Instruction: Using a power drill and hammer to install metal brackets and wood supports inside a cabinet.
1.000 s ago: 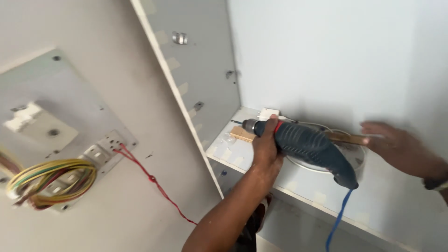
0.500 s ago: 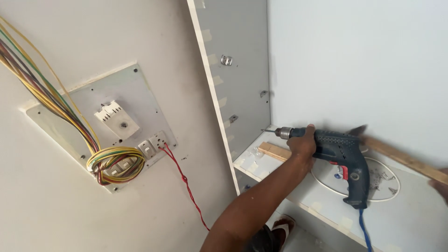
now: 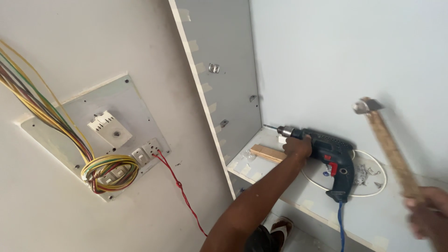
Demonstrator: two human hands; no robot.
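My left-hand fingers [image 3: 298,145] are wrapping closed around the front of the blue electric drill [image 3: 326,151], just behind its chuck, and my left hand [image 3: 297,147] is pinning the tool down on its side on the white cabinet shelf [image 3: 303,205]. The bit is pointing into the corner where the grey side panel [image 3: 228,79] meets the back wall. My right hand [image 3: 427,217] is gripping a wooden-handled hammer [image 3: 389,147] near the handle's end, fingers curled shut but blurred, with the metal head up by the back wall.

A second ago that hand was lying flat on the shelf beside the drill and the hammer was resting there too; now the hammer is lifted clear, so the drill is lying idle while the hammer is the tool raised.

Just beside the drill, a short strip of wood [image 3: 267,153] is lying on the shelf, and a white plate [image 3: 368,179] with small screws is sitting partly under the drill's handle. The blue cord [image 3: 340,226] is hanging off the shelf edge. Well apart on the left wall, a switch board [image 3: 116,135] is hanging open with looped coloured wires [image 3: 109,170] and a red wire [image 3: 179,189].
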